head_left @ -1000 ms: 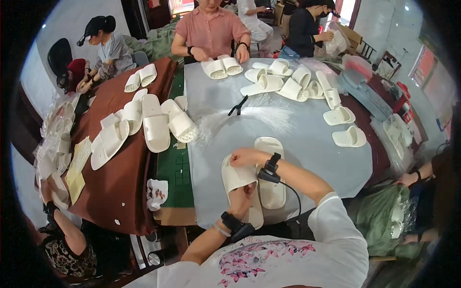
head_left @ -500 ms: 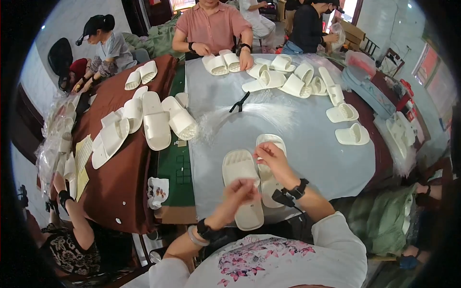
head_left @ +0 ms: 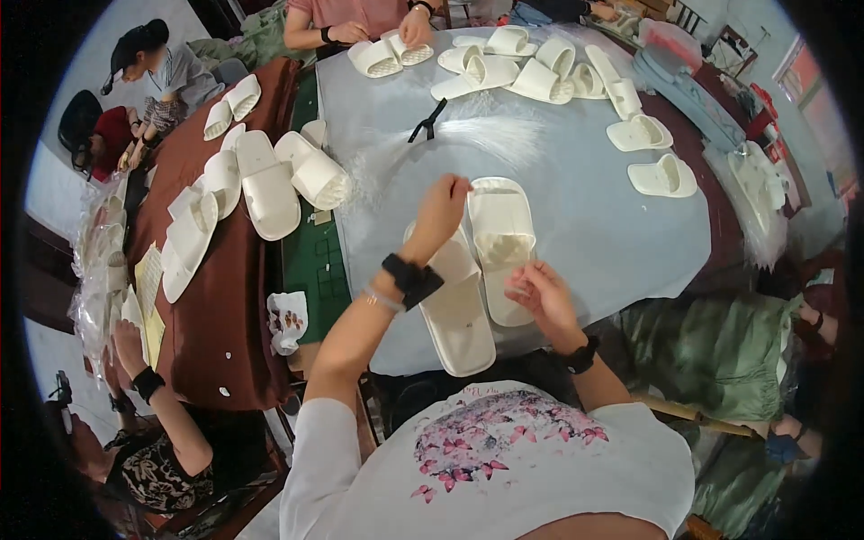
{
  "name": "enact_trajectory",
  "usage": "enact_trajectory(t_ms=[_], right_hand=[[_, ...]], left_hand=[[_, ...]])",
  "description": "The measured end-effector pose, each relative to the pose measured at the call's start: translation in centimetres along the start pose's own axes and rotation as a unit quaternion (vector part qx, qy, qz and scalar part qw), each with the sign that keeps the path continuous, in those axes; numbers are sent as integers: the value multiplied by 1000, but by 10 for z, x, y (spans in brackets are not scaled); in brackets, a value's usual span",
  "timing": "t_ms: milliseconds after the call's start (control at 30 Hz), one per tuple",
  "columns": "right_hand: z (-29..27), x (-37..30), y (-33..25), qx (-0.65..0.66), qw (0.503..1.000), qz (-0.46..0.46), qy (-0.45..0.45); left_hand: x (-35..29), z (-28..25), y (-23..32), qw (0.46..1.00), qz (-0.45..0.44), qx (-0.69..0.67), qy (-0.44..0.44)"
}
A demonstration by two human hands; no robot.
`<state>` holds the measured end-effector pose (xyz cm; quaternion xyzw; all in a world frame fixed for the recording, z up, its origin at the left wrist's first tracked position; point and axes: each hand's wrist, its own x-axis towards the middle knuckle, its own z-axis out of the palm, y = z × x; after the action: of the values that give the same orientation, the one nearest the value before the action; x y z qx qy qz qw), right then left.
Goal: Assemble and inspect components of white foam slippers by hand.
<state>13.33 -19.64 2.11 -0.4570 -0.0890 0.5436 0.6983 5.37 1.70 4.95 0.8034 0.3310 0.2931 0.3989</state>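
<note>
A pair of white slide slippers lies on the grey-blue table cover in front of me. My left hand point(head_left: 438, 219) is closed in a pinch over the toe end of the left slipper point(head_left: 457, 331), hiding part of its strap. My right hand point(head_left: 546, 299) pinches beside the heel part of the right slipper point(head_left: 502, 209). Whatever the fingertips hold, if anything, is too fine to make out. Beyond the pair, a bundle of thin clear strands point(head_left: 504, 130) spreads across the cover, with a black tie point(head_left: 427, 122) at its middle.
More white slippers point(head_left: 544, 76) stand along the far and right side. Others point(head_left: 268, 189) sit on the brown-covered table point(head_left: 238, 315) at left. A crumpled white tissue point(head_left: 286, 319) lies near the green strip. A co-worker's hands point(head_left: 414, 27) touch slippers across the table.
My left hand has moved away from me toward the slippers' toe end, and my right hand has come nearer to the heel. The whole view has tilted downward.
</note>
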Motion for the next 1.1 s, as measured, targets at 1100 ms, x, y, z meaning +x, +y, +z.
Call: enact_trajectory(t_ms=[1100], right_hand=[[5,41,8,-87,995,-43,-25]], left_hand=[[-1,27,-25,939,-170,-205,-218]])
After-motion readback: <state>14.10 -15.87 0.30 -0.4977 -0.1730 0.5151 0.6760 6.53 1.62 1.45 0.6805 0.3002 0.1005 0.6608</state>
